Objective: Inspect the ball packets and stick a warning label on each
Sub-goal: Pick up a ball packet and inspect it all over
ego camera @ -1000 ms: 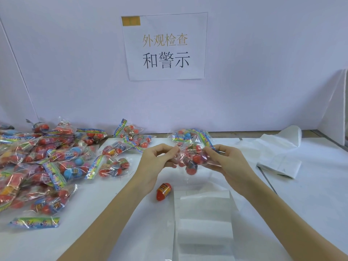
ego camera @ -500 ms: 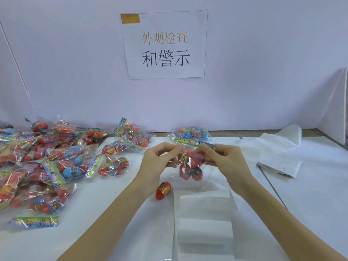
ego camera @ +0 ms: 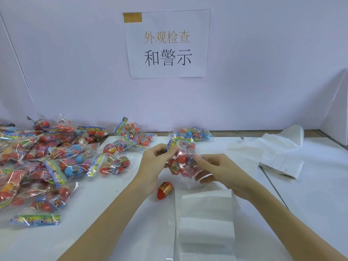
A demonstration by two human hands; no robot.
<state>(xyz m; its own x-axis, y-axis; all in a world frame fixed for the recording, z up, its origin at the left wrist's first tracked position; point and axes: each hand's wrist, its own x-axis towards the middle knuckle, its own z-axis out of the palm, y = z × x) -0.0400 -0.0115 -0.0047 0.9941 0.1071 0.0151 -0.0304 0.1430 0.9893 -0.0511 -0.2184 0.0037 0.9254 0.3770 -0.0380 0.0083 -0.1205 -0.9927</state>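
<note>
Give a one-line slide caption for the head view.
Both hands, left hand and right hand, hold a ball packet above the table.

Both our forearms extend forward and converge at centre. Our left hand (ego camera: 156, 162) is raised with fingers curled and thumb pinched against the fingertips. Our right hand (ego camera: 218, 170) faces it, fingers curled inward, thumb (ego camera: 204, 178) extended below.

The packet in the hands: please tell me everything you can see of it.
The packet is a clear, crinkly plastic bag of mostly red balls, with a colourful printed strip at its top. It is held up above the table. The left hand pinches the strip; the right hand grips its side. No label is visible.
</note>
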